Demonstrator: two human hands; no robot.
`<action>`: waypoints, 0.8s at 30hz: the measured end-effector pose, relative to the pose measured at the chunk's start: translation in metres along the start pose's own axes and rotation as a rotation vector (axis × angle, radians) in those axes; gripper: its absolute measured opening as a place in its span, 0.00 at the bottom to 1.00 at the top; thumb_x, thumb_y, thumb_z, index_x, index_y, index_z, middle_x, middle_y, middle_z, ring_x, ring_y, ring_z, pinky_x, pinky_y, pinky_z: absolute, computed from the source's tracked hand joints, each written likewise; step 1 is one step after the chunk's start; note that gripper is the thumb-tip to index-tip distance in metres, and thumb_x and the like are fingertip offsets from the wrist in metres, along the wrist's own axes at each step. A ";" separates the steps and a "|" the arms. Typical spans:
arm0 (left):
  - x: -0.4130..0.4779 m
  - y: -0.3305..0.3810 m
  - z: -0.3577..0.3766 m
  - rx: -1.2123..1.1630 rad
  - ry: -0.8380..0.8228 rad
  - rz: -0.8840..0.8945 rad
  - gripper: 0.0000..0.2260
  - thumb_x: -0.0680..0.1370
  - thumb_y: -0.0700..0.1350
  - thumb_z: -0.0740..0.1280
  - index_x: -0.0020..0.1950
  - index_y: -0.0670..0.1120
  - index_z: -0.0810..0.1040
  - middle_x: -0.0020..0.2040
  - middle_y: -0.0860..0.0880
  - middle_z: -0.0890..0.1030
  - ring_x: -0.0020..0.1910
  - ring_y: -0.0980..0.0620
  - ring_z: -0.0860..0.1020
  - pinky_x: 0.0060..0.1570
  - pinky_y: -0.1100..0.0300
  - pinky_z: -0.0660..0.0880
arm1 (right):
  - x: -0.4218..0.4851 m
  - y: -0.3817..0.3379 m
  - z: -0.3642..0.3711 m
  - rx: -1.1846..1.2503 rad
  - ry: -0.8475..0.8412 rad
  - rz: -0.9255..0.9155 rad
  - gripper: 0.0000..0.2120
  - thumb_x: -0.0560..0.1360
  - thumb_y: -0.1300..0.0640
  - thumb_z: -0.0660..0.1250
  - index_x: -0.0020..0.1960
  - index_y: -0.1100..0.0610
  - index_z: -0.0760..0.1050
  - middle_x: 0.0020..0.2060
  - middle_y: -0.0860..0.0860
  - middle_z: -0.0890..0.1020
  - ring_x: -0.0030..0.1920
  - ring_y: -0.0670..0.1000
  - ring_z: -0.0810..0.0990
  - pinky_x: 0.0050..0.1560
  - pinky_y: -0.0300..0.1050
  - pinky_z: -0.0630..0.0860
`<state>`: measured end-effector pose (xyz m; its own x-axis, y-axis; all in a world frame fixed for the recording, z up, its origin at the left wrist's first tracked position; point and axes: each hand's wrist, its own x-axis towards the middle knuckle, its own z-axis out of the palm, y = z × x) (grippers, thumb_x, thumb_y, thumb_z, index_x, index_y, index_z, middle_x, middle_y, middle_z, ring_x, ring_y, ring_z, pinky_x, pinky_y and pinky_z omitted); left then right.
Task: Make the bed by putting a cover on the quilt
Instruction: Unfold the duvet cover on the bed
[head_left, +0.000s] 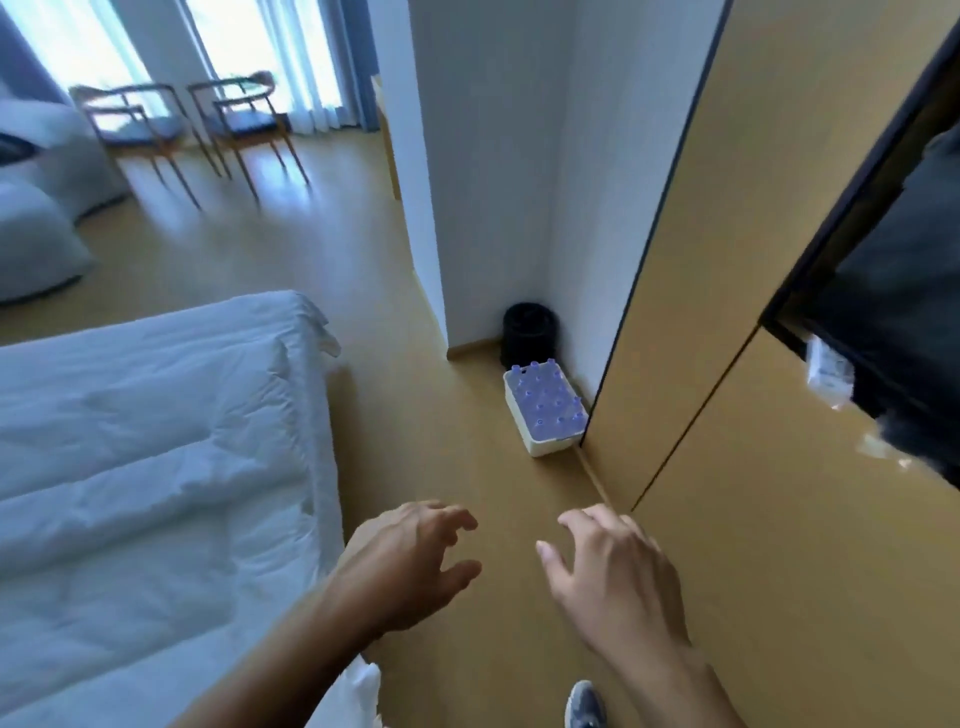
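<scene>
White quilt (156, 467), stitched in wide bands, lies spread over the bed (332, 499) in the lower left of the frame, with a rumpled corner at the bed's far end. I see both hands low in the middle of the frame, over the tan wooden floor (415, 426), holding nothing. The left hand (410, 561) hovers just beside the bed's edge, its fingers loosely spread and bent. The right hand (608, 571) is near it but apart, fingers likewise splayed. At centre, by the white wall (493, 182), a white box of blue-capped bottles (545, 415) sits on the floor just in front of a black bin (527, 332). A tan wardrobe panel (779, 364) fills the right side. Two wooden chairs (140, 124) stand in the upper left by the bright window (249, 47). A grey shoe (586, 704) shows at the bottom edge.
</scene>
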<state>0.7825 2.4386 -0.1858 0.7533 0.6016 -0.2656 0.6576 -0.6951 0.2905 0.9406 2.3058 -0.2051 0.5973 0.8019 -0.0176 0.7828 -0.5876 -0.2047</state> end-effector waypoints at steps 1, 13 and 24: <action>0.001 -0.005 -0.003 -0.016 0.014 -0.067 0.20 0.78 0.63 0.64 0.69 0.60 0.72 0.58 0.61 0.79 0.56 0.61 0.77 0.56 0.60 0.78 | 0.019 -0.006 -0.001 0.005 -0.002 -0.071 0.13 0.71 0.40 0.71 0.50 0.48 0.82 0.45 0.44 0.82 0.45 0.50 0.81 0.42 0.47 0.76; -0.035 -0.051 0.014 -0.261 0.076 -0.762 0.22 0.78 0.66 0.61 0.70 0.60 0.72 0.62 0.61 0.75 0.62 0.59 0.73 0.61 0.62 0.71 | 0.164 -0.107 0.024 0.002 -0.238 -0.851 0.18 0.78 0.36 0.60 0.59 0.47 0.77 0.52 0.45 0.81 0.54 0.48 0.79 0.56 0.47 0.70; 0.054 -0.295 0.062 -0.651 0.104 -0.980 0.16 0.80 0.58 0.64 0.66 0.56 0.78 0.63 0.57 0.78 0.61 0.58 0.75 0.62 0.61 0.71 | 0.276 -0.314 0.157 -0.123 -0.389 -1.001 0.18 0.76 0.39 0.65 0.60 0.48 0.78 0.55 0.46 0.80 0.55 0.51 0.78 0.57 0.49 0.69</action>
<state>0.6288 2.6517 -0.3423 -0.0985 0.8168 -0.5684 0.8138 0.3949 0.4263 0.8319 2.7287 -0.2996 -0.4027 0.8907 -0.2111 0.9097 0.3639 -0.2000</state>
